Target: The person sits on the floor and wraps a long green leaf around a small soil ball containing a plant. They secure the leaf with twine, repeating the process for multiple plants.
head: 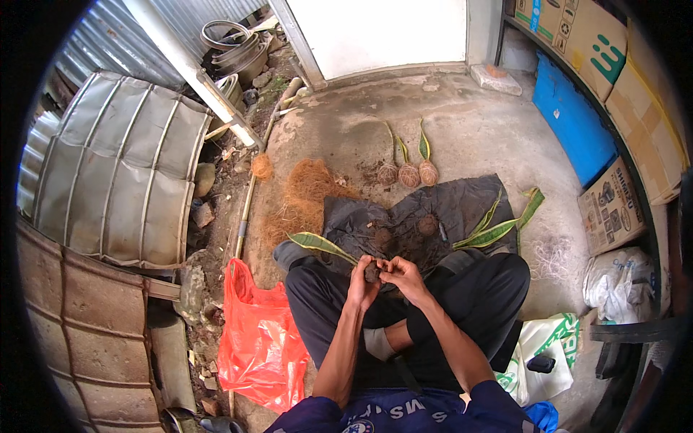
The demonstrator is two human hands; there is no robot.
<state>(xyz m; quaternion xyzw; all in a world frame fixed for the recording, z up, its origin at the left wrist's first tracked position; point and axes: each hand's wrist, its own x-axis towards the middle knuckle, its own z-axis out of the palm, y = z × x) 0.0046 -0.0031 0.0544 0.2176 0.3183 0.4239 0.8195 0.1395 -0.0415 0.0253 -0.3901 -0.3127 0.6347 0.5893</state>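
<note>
Between both hands, above my crossed legs, is a dark soil ball (372, 272) with a yellow-edged snake plant leaf (320, 243) sticking out to the left. My left hand (359, 282) cups the ball from its left side. My right hand (405, 277) presses its fingers on the ball's right side. Just beyond, on a black plastic sheet (357, 219), rest two more soil balls, one (427, 224) farther off and one (383, 238) nearer. Loose snake plant leaves (490, 233) lie at the sheet's right.
Three string-wrapped balls with leaves (409, 175) stand beyond the sheet. Brown coconut fibre (306, 197) is heaped at left, above a red plastic bag (262, 335). White string (551, 258) lies tangled at right, near a cardboard box (612, 208) and a white-green bag (547, 352).
</note>
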